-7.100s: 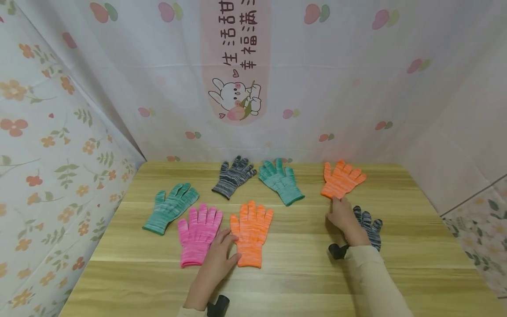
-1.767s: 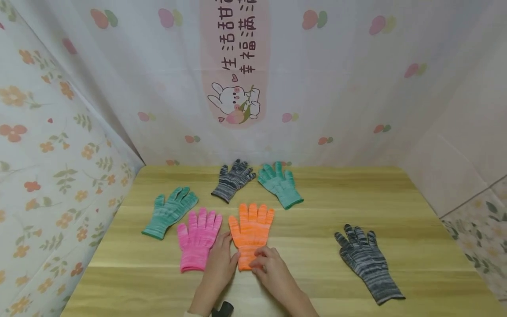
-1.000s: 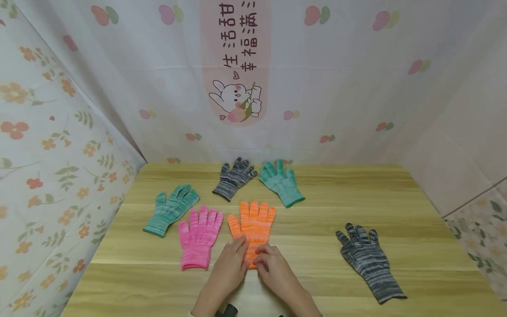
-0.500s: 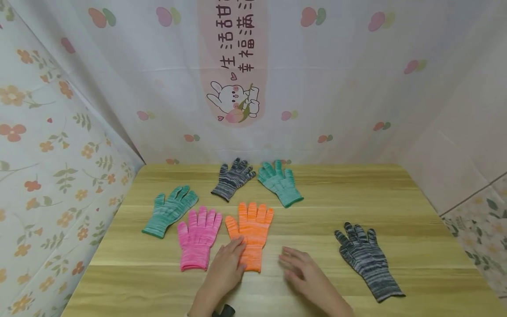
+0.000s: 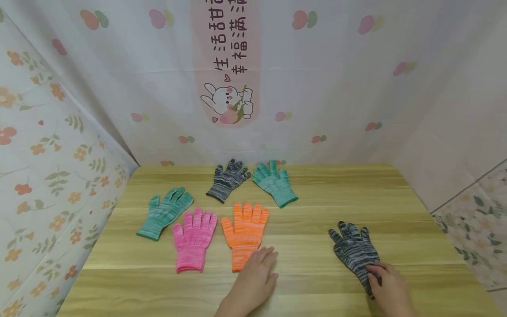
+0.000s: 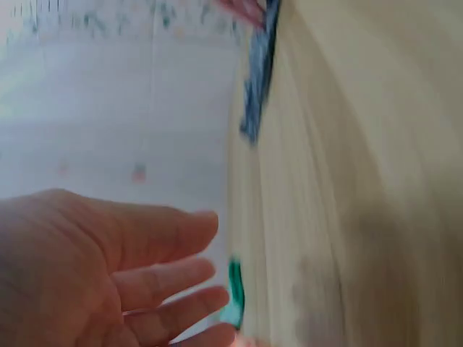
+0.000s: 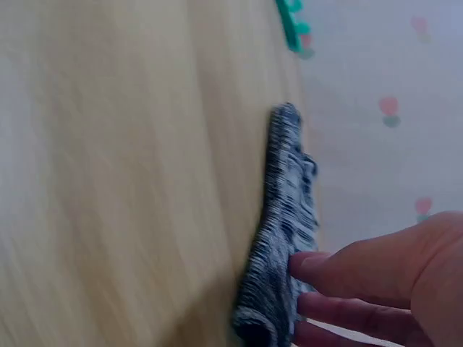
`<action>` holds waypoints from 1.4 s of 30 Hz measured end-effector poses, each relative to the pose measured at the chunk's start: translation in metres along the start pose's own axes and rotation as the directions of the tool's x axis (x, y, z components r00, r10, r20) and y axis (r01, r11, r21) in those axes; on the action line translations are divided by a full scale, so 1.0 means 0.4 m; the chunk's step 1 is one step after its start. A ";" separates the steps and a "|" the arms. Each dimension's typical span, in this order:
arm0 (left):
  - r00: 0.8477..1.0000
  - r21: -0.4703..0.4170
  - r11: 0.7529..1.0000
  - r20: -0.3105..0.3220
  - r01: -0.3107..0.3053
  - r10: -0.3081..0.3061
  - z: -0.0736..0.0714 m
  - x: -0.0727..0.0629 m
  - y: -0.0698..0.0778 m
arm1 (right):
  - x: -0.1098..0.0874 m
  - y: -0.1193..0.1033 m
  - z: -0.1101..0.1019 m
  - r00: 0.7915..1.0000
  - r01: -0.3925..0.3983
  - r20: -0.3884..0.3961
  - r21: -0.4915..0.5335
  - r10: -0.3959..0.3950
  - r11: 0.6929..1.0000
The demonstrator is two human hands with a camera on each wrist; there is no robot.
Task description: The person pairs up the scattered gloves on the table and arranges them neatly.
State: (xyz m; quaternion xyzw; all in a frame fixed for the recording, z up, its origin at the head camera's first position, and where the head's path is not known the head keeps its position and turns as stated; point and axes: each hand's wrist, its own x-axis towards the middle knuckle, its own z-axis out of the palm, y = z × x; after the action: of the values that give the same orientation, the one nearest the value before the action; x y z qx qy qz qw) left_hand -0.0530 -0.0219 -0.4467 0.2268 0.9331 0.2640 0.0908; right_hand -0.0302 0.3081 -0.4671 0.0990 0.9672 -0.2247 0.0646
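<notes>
We cannot tell whether the right hand [image 5: 391,288] pinches the grey-black striped knit glove [image 5: 355,251] lying at right, its lower end hidden; only wrist views show it edge-on. The left hand [image 5: 253,282], loose-fingered, empty, partly screens an orange knit glove [image 5: 246,233].

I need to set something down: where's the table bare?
Free: behind the nearer gray striped knit glove, right of the far teal glove, and on the table between that gray glove and the left hand. Crowded: left of centre, where the pink glove lies between the orange glove and left teal glove.
</notes>
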 end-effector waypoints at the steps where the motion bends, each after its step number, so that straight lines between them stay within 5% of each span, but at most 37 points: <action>1: 0.999 0.008 1.000 0.034 -0.023 0.023 0.009 0.004 0.017 | -0.002 -0.006 0.008 0.999 0.023 -0.026 -0.018 -0.024 1.000; 4: 0.988 0.019 0.997 0.134 -0.076 0.073 0.039 0.021 0.056 | -0.005 -0.038 0.036 0.990 0.105 -0.090 -0.028 -0.107 0.994; 8: 0.973 0.059 0.988 0.190 -0.145 0.132 0.080 0.046 0.089 | -0.005 -0.104 0.070 0.979 0.169 -0.116 0.000 -0.168 0.986; 13: 0.975 0.177 0.961 0.092 -0.215 0.201 0.121 0.077 0.104 | -0.001 -0.183 0.104 0.971 0.213 -0.121 0.029 -0.208 0.977; 22: 0.999 0.326 0.944 0.019 -0.050 0.046 0.149 0.111 0.094 | 0.006 -0.241 0.136 0.976 0.209 -0.071 0.033 -0.207 0.977; 34: 0.997 0.235 0.971 -0.079 0.031 -0.013 0.137 0.134 0.051 | 0.028 -0.268 0.153 0.983 0.173 -0.044 -0.052 -0.176 0.983; 42: 0.996 0.100 0.994 -0.079 0.046 -0.038 0.127 0.143 0.044 | 0.033 -0.241 0.154 0.967 0.231 -0.132 0.114 -0.216 0.966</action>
State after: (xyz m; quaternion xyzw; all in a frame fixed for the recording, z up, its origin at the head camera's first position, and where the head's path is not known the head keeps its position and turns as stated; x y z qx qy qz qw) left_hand -0.0820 0.0416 -0.4830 0.2010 0.9527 0.2228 0.0489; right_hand -0.0593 0.1977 -0.4836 0.0064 0.9578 -0.2862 -0.0254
